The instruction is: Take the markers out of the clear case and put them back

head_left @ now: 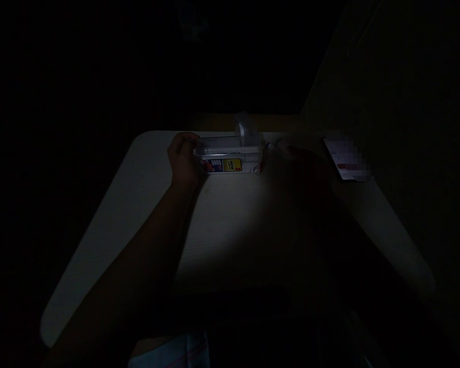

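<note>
The scene is very dark, lit by one pale patch on the table. My left hand [184, 159] wraps the left end of a clear plastic cylindrical container [228, 148] lying on its side. A clear plastic piece [246, 130] stands up from its far right end. Just below the cylinder lies a flat yellow, blue and red printed package [221, 165], with a small red-and-white scrap [257, 168] to its right. My right hand [293, 161] is mostly lost in shadow near the cylinder's right end, and I cannot make out what its fingers touch.
The pale table [111, 225] has angled edges that narrow toward the far side. A phone [345, 158] with a blurred, lit screen lies at the right. A patterned cloth [172, 351] shows at the bottom edge of the view.
</note>
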A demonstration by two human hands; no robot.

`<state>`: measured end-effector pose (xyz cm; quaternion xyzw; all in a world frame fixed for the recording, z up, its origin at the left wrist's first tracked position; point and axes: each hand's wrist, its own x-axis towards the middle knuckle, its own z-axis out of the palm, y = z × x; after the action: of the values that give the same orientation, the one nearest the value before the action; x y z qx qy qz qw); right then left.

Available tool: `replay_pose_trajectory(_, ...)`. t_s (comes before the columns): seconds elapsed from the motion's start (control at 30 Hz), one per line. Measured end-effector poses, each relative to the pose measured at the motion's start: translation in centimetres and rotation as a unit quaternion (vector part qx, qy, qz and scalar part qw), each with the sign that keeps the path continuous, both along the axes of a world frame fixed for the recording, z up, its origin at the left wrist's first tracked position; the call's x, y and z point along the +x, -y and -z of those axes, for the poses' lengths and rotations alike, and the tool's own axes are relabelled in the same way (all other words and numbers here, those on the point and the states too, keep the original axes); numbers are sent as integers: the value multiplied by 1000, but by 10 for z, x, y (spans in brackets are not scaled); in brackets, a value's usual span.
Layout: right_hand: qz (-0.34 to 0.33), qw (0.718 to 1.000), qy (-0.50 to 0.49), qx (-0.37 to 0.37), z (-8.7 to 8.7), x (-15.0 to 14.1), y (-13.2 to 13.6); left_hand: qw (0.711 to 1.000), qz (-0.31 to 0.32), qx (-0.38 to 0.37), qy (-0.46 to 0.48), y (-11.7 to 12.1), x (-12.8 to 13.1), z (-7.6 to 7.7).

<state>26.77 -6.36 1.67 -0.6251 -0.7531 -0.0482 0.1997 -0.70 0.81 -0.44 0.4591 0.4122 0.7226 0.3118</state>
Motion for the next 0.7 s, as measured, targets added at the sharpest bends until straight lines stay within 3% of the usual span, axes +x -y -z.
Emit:
replay_pose_trajectory(0.17,21,994,38,-98,-4,-23,4,1000,7,1,-8,-3,0,1)
replay_pose_trajectory(0.53,20,994,68,-86,-3,-27,9,1000,-1,-12,-5,2,3,-3)
replay_pose_trajectory(0.7,18,993,82,-82,3,-22,0,1000,6,-3,-6,0,1,-2)
